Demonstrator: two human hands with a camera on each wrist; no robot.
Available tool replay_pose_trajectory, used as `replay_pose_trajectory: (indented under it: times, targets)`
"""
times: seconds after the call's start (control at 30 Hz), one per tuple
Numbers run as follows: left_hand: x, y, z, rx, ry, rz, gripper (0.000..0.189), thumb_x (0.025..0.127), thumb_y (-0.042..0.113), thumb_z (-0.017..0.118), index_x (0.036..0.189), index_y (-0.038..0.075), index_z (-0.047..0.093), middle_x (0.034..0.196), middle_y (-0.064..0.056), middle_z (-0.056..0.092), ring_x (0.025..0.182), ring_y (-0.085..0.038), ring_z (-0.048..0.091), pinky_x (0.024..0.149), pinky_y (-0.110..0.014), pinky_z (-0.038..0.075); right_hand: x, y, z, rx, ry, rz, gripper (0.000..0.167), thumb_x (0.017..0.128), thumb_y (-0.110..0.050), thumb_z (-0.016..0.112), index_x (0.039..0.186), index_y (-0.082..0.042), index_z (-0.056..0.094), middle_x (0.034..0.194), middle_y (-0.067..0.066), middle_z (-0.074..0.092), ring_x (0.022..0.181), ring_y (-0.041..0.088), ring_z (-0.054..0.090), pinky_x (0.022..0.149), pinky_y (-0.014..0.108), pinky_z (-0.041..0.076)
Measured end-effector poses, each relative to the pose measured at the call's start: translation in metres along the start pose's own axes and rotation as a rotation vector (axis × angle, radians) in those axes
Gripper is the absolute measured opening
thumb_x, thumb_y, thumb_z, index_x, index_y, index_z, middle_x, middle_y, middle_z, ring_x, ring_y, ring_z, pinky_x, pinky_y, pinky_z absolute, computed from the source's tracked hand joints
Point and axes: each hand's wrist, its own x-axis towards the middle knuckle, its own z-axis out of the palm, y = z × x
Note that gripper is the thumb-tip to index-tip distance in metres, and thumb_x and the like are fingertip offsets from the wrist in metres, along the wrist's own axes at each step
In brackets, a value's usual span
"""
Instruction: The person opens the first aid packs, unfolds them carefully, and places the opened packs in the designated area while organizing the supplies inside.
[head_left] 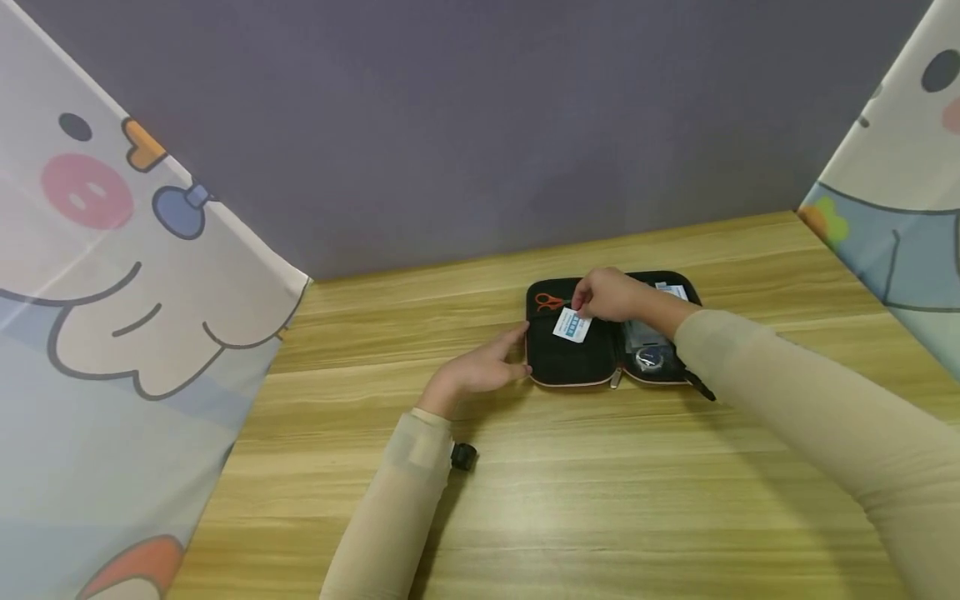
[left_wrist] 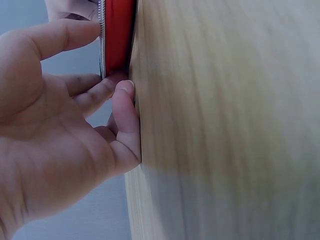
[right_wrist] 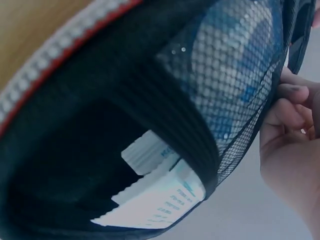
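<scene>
An unzipped black case (head_left: 570, 367) lies spread out on the table, its two halves side by side. My left hand (head_left: 483, 367) touches the left edge of the case, thumb at the near corner. In the left wrist view its fingers rest along the zipper edge and red side (left_wrist: 118, 35). My right hand (head_left: 611, 296) pinches a small white and blue packet (head_left: 572, 326) over the left half. Orange-handled scissors (head_left: 550, 301) lie beside it, their blades partly hidden. Mesh (right_wrist: 235, 65) covers contents in the right half, where white packets (right_wrist: 165, 200) stick out.
A small black object (head_left: 463, 456) is near my left sleeve on the wooden table (head_left: 600, 500). Behind the table stands a grey partition (head_left: 480, 125), with cartoon-printed cloth (head_left: 172, 292) at the left side and more at the right. A zipper pull (head_left: 616, 379) hangs at the case's front.
</scene>
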Motion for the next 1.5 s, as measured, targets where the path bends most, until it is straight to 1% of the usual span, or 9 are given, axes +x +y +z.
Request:
replay_pose_trajectory:
  times: [0.3,0.57,0.77,0.9,1.07,1.17,1.3,1.4,1.5]
  targets:
    - [0.001,0.003,-0.001,0.007,-0.012,0.01,0.084,0.107,0.027,0.057,0.173,0.017,0.007,0.181,-0.009,0.01,0.168,-0.028,0.012,0.136,-0.049,0.018,0.002,-0.001,0.002,-0.068,-0.023,-0.027,0.011,0.1,-0.002,0.066,0.104,-0.003,0.076,0.105,0.016,0.075,0.085,0.024,0.066,0.074,0.038,0.053]
    - [-0.001,0.001,0.0,-0.026,-0.012,0.006,0.084,0.107,0.028,0.058,0.173,0.017,0.006,0.181,-0.009,0.008,0.168,-0.028,0.01,0.137,-0.049,0.015,0.004,-0.002,0.005,-0.108,-0.022,-0.066,0.01,0.101,-0.004,0.066,0.104,-0.004,0.075,0.102,0.014,0.075,0.083,0.023,0.066,0.075,0.04,0.054]
    - [-0.002,0.0,-0.001,-0.033,-0.011,0.002,0.084,0.108,0.028,0.058,0.173,0.018,0.007,0.181,-0.01,0.008,0.168,-0.029,0.01,0.137,-0.05,0.016,0.006,-0.001,0.005,-0.084,0.005,-0.07,0.013,0.105,-0.005,0.062,0.106,-0.003,0.075,0.102,0.014,0.074,0.084,0.024,0.065,0.076,0.042,0.054]
    - [-0.002,-0.001,0.0,-0.032,-0.011,0.009,0.084,0.107,0.028,0.058,0.173,0.018,0.007,0.181,-0.01,0.009,0.168,-0.029,0.011,0.137,-0.049,0.016,0.006,0.002,0.006,-0.081,0.002,-0.106,0.014,0.105,-0.006,0.061,0.104,-0.003,0.075,0.099,0.013,0.074,0.083,0.023,0.064,0.076,0.042,0.053]
    - [-0.003,-0.001,0.001,-0.018,-0.014,0.012,0.085,0.107,0.027,0.058,0.173,0.016,0.007,0.181,-0.01,0.009,0.167,-0.029,0.011,0.137,-0.048,0.016,0.007,0.003,0.008,-0.036,-0.029,-0.146,0.011,0.105,-0.014,0.066,0.105,-0.005,0.073,0.1,0.011,0.073,0.084,0.02,0.062,0.078,0.04,0.053]
    - [-0.002,0.0,0.001,-0.032,-0.009,0.012,0.085,0.107,0.027,0.058,0.173,0.017,0.007,0.181,-0.01,0.009,0.167,-0.028,0.011,0.137,-0.048,0.016,0.006,0.003,0.003,0.009,-0.001,-0.136,0.011,0.104,-0.015,0.069,0.103,-0.005,0.072,0.099,0.011,0.072,0.084,0.021,0.063,0.077,0.039,0.052]
    - [-0.001,0.001,0.002,-0.041,0.0,0.013,0.085,0.107,0.028,0.059,0.173,0.017,0.007,0.181,-0.01,0.009,0.167,-0.028,0.011,0.137,-0.047,0.015,0.004,0.004,-0.005,0.076,0.051,-0.111,0.013,0.104,-0.012,0.067,0.104,-0.001,0.073,0.097,0.013,0.073,0.084,0.023,0.063,0.076,0.037,0.051]
    - [0.0,0.001,0.002,-0.033,-0.001,0.011,0.085,0.107,0.027,0.059,0.173,0.017,0.007,0.181,-0.009,0.009,0.168,-0.027,0.011,0.137,-0.047,0.015,0.003,0.006,-0.008,0.089,0.005,-0.105,0.015,0.105,-0.011,0.064,0.105,0.0,0.074,0.096,0.013,0.073,0.08,0.021,0.059,0.073,0.035,0.048]
    - [0.0,0.0,0.001,-0.034,-0.002,0.011,0.085,0.107,0.027,0.059,0.173,0.016,0.007,0.181,-0.009,0.009,0.168,-0.027,0.01,0.137,-0.047,0.015,0.003,0.008,-0.007,0.069,-0.059,-0.126,0.016,0.105,-0.011,0.064,0.105,0.0,0.075,0.096,0.011,0.075,0.077,0.017,0.056,0.073,0.034,0.047]
